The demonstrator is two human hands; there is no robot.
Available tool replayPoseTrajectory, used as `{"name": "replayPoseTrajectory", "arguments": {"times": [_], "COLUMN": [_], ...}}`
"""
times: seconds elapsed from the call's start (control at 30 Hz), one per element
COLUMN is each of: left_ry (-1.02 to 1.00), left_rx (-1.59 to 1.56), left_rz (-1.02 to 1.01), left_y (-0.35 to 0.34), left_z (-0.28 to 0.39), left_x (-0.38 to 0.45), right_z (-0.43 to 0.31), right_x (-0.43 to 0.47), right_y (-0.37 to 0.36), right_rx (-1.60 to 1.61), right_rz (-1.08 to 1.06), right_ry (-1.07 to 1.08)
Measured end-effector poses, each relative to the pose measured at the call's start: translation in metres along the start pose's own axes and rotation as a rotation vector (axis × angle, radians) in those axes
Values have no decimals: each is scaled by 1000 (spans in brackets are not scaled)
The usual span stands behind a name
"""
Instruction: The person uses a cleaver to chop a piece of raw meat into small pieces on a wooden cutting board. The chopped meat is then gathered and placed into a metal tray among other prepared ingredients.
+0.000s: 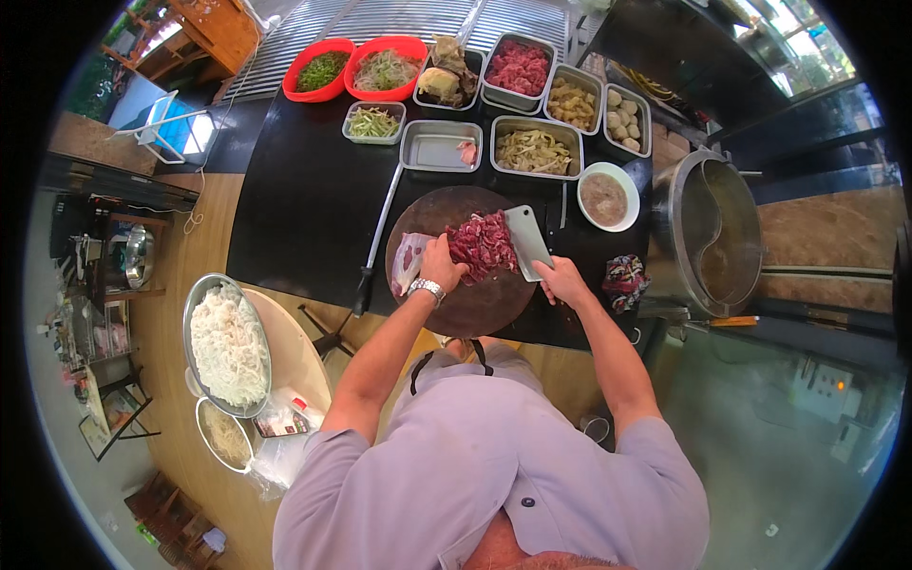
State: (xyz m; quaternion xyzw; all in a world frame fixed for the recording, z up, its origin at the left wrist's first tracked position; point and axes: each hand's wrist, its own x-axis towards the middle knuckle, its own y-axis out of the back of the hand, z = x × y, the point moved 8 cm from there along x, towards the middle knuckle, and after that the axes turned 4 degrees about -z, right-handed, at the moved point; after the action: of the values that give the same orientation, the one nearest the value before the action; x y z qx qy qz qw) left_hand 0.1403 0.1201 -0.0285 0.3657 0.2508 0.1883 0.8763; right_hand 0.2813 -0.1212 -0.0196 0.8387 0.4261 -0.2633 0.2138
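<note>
A pile of sliced raw red meat (483, 246) lies on a round dark chopping board (491, 306). My right hand (563, 279) grips a cleaver (527, 239) by its handle, its broad blade standing against the right side of the pile. On the left side of the pile rests my left hand (442, 265), fingertips at the slices and thumb apart, with a metal watch on the wrist. Just left of that hand is an uncut piece of meat (407, 260) with pale membrane. A sharpening steel (385, 221) with a black handle lies left of the board.
Behind the board stand a metal tray (434, 157) with a small pink scrap, a tray of sliced vegetable (534, 171) and red bowls (324, 94) of greens. At right are a white bowl (627, 214), a crumpled cloth (627, 281) and a large divided pot (673, 235). Noodles (228, 349) fill a basin at lower left.
</note>
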Motion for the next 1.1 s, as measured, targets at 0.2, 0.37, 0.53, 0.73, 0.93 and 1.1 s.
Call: {"name": "replayPoseTrajectory", "arguments": {"times": [0.2, 0.37, 0.53, 0.73, 0.93, 1.1], "left_ry": [147, 91, -269, -380, -439, -538], "left_rx": [-464, -437, -40, 545, 453, 555], "left_rz": [-84, 3, -52, -311, -340, -406], "left_y": [-2, 22, 41, 25, 21, 5], "left_z": [-25, -32, 26, 58, 53, 46], "left_x": [-1, -17, -9, 14, 12, 13], "right_z": [-66, -53, -38, 2, 62, 73], "right_x": [8, -23, -41, -50, -68, -51], "right_y": [-28, -53, -49, -30, -54, -104], "right_rx": [-803, -1085, -786, -119, 422, 457], "right_rz": [158, 147, 169, 308, 409, 375], "right_ry": [627, 626, 577, 248, -163, -198]}}
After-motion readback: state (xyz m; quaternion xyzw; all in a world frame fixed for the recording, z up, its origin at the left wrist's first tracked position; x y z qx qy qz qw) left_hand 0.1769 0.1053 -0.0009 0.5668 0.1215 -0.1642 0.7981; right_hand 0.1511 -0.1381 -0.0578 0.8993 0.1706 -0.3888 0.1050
